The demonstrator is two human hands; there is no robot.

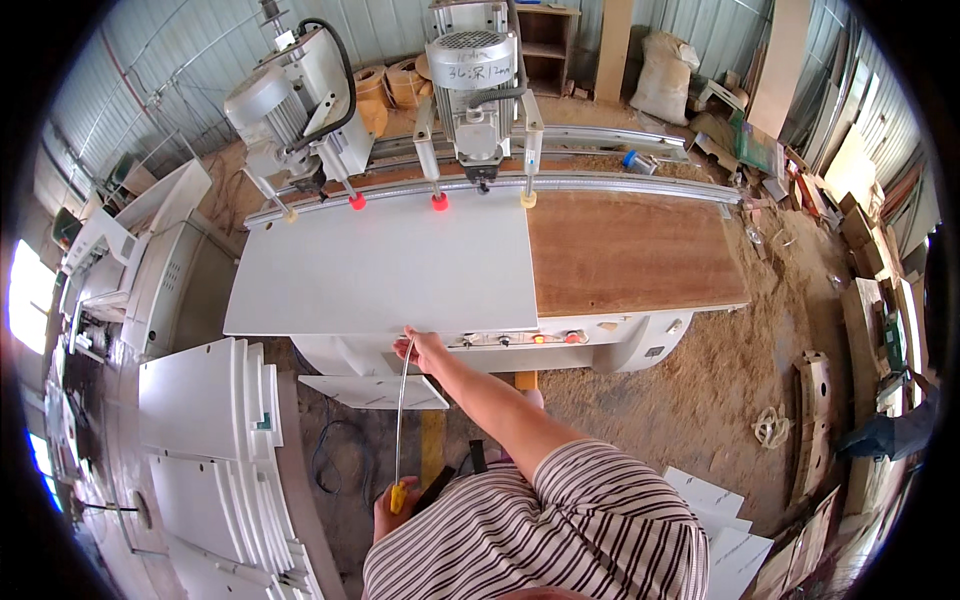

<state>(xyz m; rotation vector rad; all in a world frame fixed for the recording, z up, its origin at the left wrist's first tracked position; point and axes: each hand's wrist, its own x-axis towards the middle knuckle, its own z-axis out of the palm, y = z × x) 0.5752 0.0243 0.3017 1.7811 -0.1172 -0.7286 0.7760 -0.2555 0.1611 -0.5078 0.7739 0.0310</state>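
A large white panel (390,265) lies flat on the drilling machine's table, under two motor heads. At the panel's front edge, my right hand (423,352) is closed with its fingers at the upper end of a long, thin, silvery strip (402,410), which looks like a tape measure's blade. The strip runs down toward my body to a yellow case (399,496). My left hand (388,515), low and close to my body, is closed around that case. My sleeve and body hide part of the left hand.
Drilling motors (475,90) with red and pale-tipped clamps stand at the panel's back edge. A brown board (630,250) covers the table's right side. Stacked white panels (195,400) stand at left. Cables (340,455) lie on the floor; another person (890,425) is far right.
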